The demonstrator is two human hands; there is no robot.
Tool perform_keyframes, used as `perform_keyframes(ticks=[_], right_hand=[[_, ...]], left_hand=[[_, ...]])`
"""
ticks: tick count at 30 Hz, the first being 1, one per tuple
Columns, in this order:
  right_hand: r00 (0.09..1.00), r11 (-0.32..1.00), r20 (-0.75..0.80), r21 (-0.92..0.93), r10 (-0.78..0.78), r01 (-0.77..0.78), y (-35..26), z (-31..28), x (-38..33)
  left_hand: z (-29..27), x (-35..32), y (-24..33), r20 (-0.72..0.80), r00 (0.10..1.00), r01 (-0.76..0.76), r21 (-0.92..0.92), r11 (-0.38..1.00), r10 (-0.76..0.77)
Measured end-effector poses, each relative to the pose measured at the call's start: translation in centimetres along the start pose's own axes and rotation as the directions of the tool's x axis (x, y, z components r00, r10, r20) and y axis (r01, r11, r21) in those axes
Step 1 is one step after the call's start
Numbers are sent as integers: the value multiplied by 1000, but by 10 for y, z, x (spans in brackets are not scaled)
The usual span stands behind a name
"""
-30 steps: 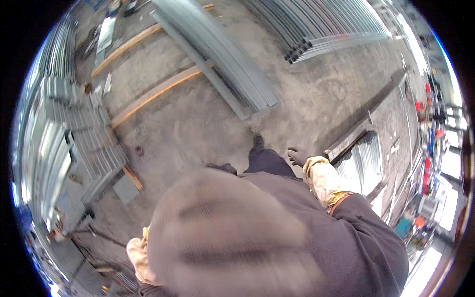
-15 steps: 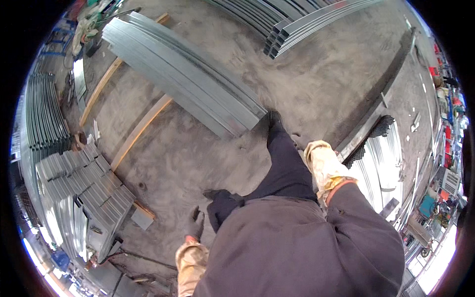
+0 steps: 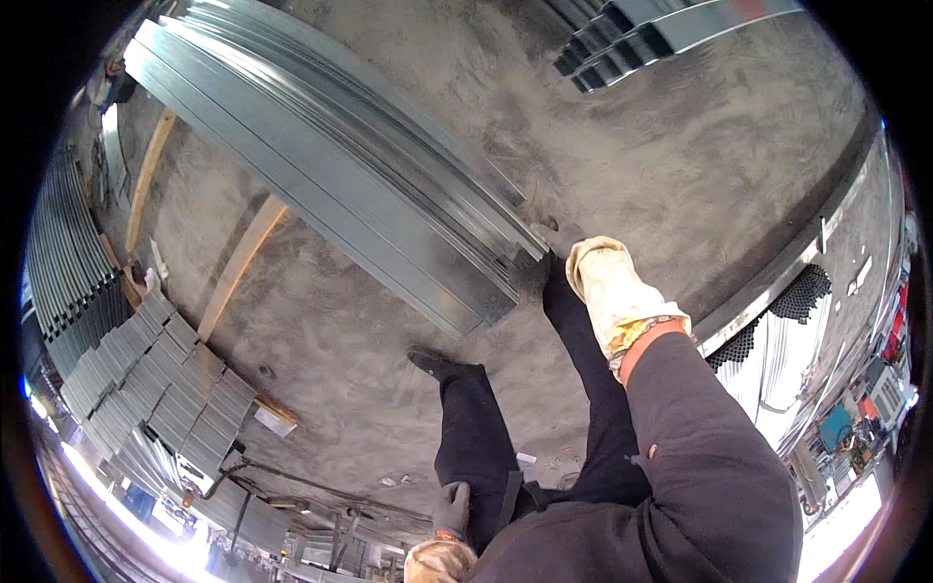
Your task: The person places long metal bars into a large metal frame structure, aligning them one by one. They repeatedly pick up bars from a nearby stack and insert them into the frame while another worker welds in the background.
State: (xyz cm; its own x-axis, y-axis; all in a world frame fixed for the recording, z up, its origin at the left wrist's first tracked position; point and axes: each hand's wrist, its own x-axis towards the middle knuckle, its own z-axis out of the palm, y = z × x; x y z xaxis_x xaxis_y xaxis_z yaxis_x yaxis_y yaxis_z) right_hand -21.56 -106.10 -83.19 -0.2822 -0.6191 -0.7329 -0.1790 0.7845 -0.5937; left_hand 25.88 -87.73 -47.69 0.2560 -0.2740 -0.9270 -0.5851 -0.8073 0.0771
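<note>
My right hand (image 3: 562,236), in a dark grey glove, reaches to the near end of a stack of long silvery metal profiles (image 3: 330,185) lying on the floor. Its fingers are stretched toward the end of the profiles; whether they touch is hard to tell. My right foot (image 3: 530,277) stands close against that same end. Lower down, my left hand (image 3: 452,510), also gloved, lies against my left leg with its fingers extended and nothing in it. Light-coloured cuffs (image 3: 614,291) cover both wrists.
Wooden battens (image 3: 243,262) lie on the floor at left, beside stacked metal profiles (image 3: 160,384). A bundle of channels (image 3: 622,49) lies far right. At right, a long metal rail (image 3: 768,296) runs beside bundled tubes (image 3: 802,291). A thin bar or hose (image 3: 330,496) crosses the lower left.
I have bent down, and the profiles look nearer. My right hand has moved to their end. My left hand has gone from hanging free to my left leg.
</note>
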Motion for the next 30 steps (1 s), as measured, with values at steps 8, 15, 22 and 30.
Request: perform_keyframes(ticks=[8, 15, 22, 30], right_hand=[[984, 985, -169, -157, 46, -73, 75, 66, 121], [998, 995, 27, 78, -58, 56, 81, 100, 195], [998, 997, 46, -70, 43, -39, 26, 82, 210], [986, 983, -164, -173, 36, -65, -2, 69, 178]], left_hand=[[0, 41, 31, -180, 981, 117, 283, 952, -67], [-17, 55, 28, -184, 978, 138, 218, 966, -98], [-18, 59, 53, -217, 974, 114, 210, 971, -67], [-20, 62, 66, -280, 960, 102, 339, 935, -3]])
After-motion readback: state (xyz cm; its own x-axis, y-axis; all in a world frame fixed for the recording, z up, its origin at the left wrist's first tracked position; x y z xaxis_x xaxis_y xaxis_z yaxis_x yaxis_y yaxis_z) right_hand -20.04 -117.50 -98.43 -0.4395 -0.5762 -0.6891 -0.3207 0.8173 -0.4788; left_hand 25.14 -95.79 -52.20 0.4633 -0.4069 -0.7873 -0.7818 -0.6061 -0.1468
